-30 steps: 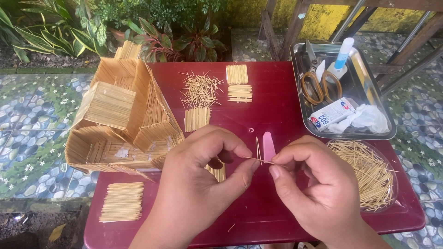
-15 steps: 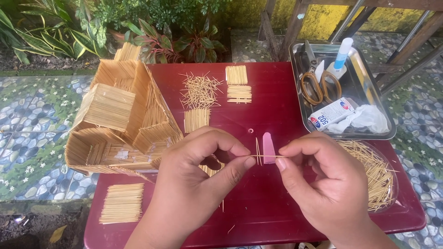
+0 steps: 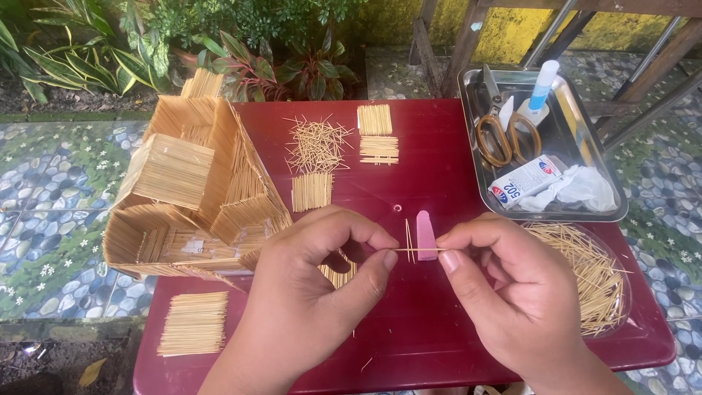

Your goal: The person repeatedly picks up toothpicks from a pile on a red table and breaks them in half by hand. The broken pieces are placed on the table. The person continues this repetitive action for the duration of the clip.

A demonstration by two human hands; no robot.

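You held one thin stick (image 3: 417, 250) flat between your two hands, just above the red table (image 3: 439, 175). Your left hand (image 3: 311, 300) pinched one end with thumb and finger, and your right hand (image 3: 512, 292) pinched the other end the same way. Both hands were closed on that stick and on nothing else. Just behind the stick lay a small pink cap (image 3: 425, 234), and a few more sticks stood side by side under the middle of it. The stick was very thin, so I think it could have snapped if you had squeezed too hard or bent your hands toward each other. It could also have slipped out of a pinch, because so little of it sat between your fingers. If it fell, it might have been hard to find among the loose bits on the table below your hands. Left of your left hand stood the stick house (image 3: 194, 190), quite near. A quick swing of that hand could have bumped it and broken a wall. Right of your right hand was a clear bowl (image 3: 621, 322) full of sticks, and a knock from your wrist could have spilled them.
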